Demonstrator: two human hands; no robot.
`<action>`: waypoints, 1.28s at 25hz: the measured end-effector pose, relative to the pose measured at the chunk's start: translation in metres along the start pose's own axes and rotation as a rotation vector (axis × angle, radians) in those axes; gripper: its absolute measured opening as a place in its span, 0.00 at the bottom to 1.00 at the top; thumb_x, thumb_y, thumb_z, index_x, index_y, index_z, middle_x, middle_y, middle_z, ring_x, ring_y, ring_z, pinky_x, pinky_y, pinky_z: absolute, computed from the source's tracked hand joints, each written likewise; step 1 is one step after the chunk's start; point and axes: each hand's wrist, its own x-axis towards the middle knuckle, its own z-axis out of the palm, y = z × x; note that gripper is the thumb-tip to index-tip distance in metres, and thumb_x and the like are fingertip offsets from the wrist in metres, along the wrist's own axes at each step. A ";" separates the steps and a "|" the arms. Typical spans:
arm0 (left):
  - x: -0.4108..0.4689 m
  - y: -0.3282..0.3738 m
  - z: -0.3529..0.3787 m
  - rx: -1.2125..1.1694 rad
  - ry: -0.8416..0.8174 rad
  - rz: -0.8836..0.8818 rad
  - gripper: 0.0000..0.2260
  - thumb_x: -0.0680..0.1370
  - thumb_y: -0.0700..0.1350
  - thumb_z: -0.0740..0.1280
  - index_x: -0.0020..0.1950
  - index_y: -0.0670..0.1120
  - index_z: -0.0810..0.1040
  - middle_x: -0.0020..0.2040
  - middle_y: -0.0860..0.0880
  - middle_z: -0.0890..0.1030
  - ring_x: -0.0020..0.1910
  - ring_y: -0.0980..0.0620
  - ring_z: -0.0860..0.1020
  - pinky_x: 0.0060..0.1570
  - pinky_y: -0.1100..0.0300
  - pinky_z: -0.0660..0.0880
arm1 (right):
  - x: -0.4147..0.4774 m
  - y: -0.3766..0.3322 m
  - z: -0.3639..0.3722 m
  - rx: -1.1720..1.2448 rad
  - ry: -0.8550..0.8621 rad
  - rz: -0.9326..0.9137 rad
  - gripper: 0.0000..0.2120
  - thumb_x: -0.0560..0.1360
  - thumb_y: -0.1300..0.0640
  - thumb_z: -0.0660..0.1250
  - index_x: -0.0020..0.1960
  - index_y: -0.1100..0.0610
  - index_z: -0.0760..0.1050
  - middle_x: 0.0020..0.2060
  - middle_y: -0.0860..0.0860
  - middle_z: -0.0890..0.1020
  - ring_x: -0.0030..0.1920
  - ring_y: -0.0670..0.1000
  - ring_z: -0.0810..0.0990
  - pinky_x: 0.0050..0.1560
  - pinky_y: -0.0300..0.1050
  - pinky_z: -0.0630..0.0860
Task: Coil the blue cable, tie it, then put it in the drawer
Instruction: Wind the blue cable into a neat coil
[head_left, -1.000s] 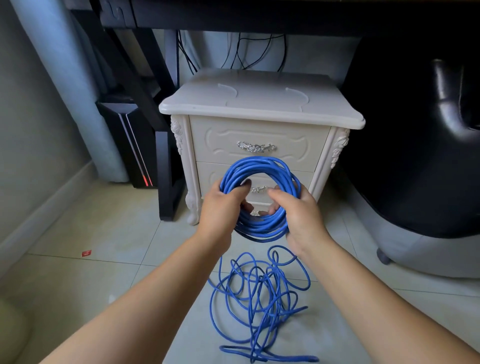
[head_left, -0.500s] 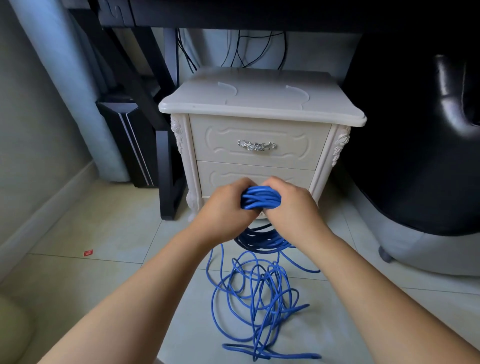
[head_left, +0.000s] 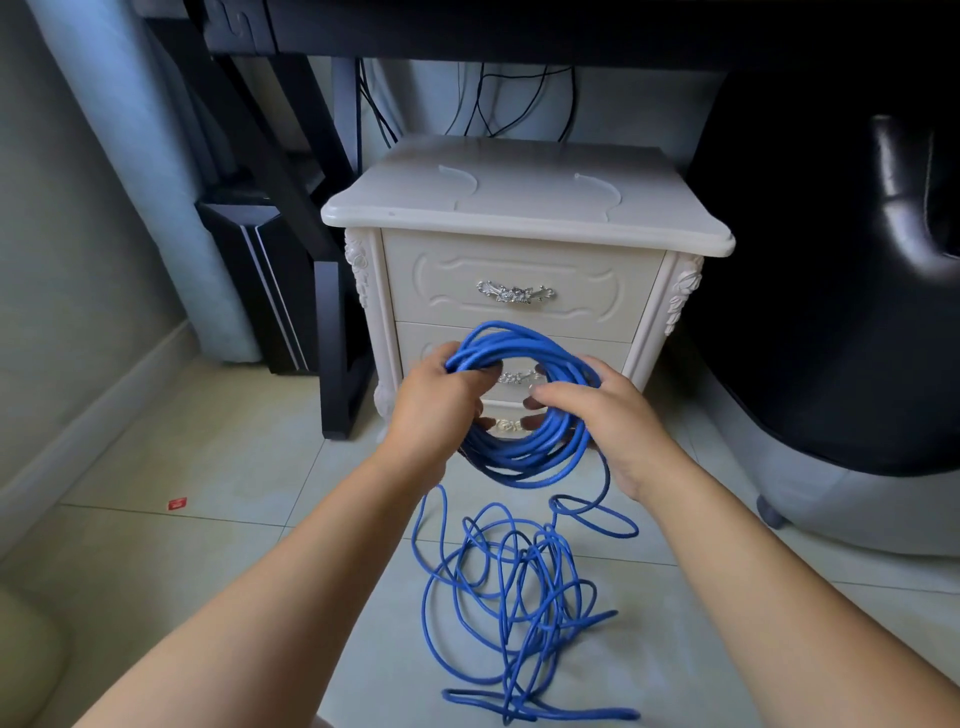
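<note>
I hold a round coil of blue cable upright in front of a cream nightstand. My left hand grips the coil's left side, fingers curled through the ring. My right hand grips its right side. A loose tangle of the same cable trails from the coil onto the floor tiles below. Both of the nightstand's drawers are closed: the top drawer with a silver handle, and the lower drawer partly hidden behind the coil.
A black desk frame and a dark computer tower stand left of the nightstand. A large black chair fills the right. Wires hang behind the nightstand. A small red scrap lies on the tiled floor.
Half a second ago my hands were pressed together with the coil bunched between them; now they are apart and the coil stands open as a ring again. Less loose cable lies on the floor.
</note>
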 end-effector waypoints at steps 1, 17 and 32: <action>0.002 0.000 -0.001 -0.084 0.029 -0.051 0.03 0.77 0.39 0.67 0.46 0.46 0.76 0.30 0.51 0.68 0.28 0.53 0.68 0.36 0.56 0.76 | 0.000 0.001 0.001 0.013 -0.019 0.016 0.09 0.72 0.58 0.73 0.51 0.54 0.78 0.45 0.56 0.86 0.44 0.52 0.86 0.52 0.50 0.79; -0.013 -0.011 0.013 -0.587 0.138 -0.197 0.04 0.80 0.40 0.64 0.46 0.46 0.73 0.27 0.51 0.69 0.26 0.55 0.71 0.40 0.57 0.73 | -0.005 0.002 0.019 0.187 -0.064 0.207 0.15 0.73 0.56 0.72 0.57 0.60 0.77 0.49 0.61 0.85 0.44 0.59 0.85 0.46 0.61 0.82; -0.005 -0.006 -0.008 0.566 -0.190 0.447 0.33 0.71 0.43 0.75 0.72 0.58 0.67 0.66 0.59 0.72 0.62 0.65 0.71 0.57 0.80 0.64 | 0.000 -0.008 -0.004 -0.471 0.165 -0.070 0.07 0.70 0.65 0.62 0.47 0.58 0.71 0.36 0.59 0.78 0.23 0.46 0.73 0.24 0.35 0.63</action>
